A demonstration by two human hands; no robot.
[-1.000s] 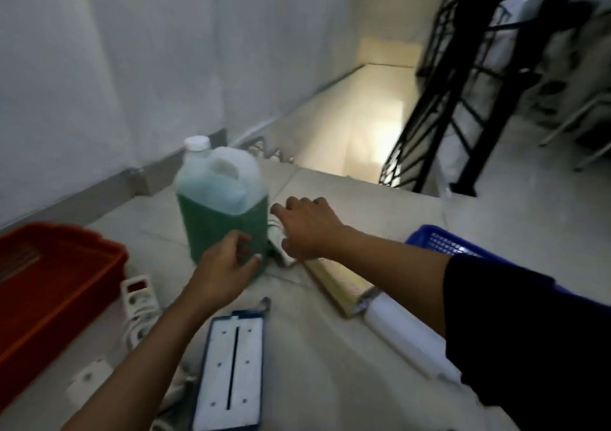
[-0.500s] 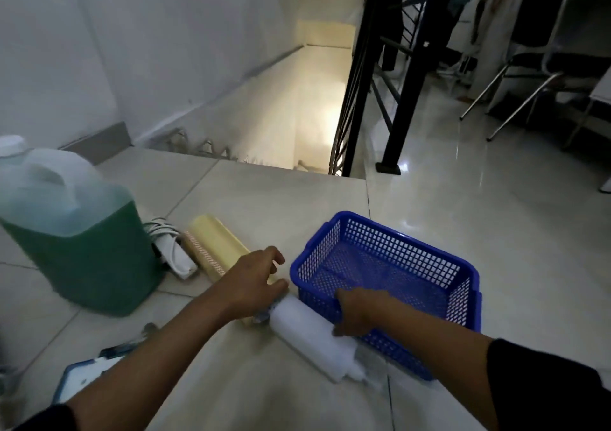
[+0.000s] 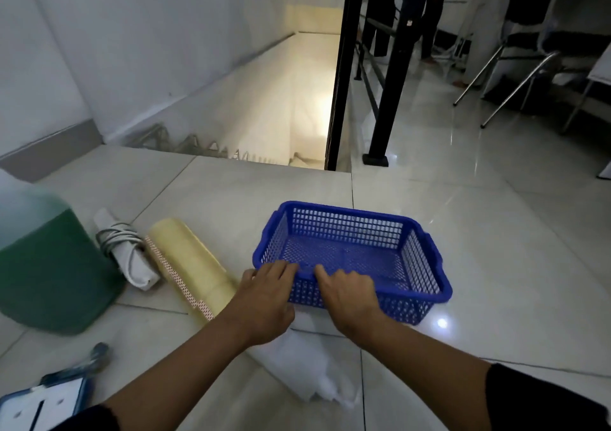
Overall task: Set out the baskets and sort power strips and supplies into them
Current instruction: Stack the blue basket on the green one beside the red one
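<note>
An empty blue mesh basket (image 3: 410, 232) stands on the tiled floor in front of me. My left hand (image 3: 264, 301) and my right hand (image 3: 347, 295) both rest on its near rim, fingers curled over the edge. To the left lie a cream roll (image 3: 188, 265) and a white power strip (image 3: 125, 255) with its cord wound around it. A white roll (image 3: 307, 364) lies on the floor under my forearms.
A big jug of green liquid (image 3: 46, 265) stands at the far left. A blue-framed white pad (image 3: 43, 404) lies at the bottom left. An open stairwell (image 3: 264, 116) drops away just beyond the floor edge, with a black railing post (image 3: 340, 66) beside it. Metal chairs (image 3: 515, 66) stand at the back right.
My view swung right, away from the jug and the red basket. My left hand left the cream roll and my right hand left the white roll; both now hold the basket's near rim.
</note>
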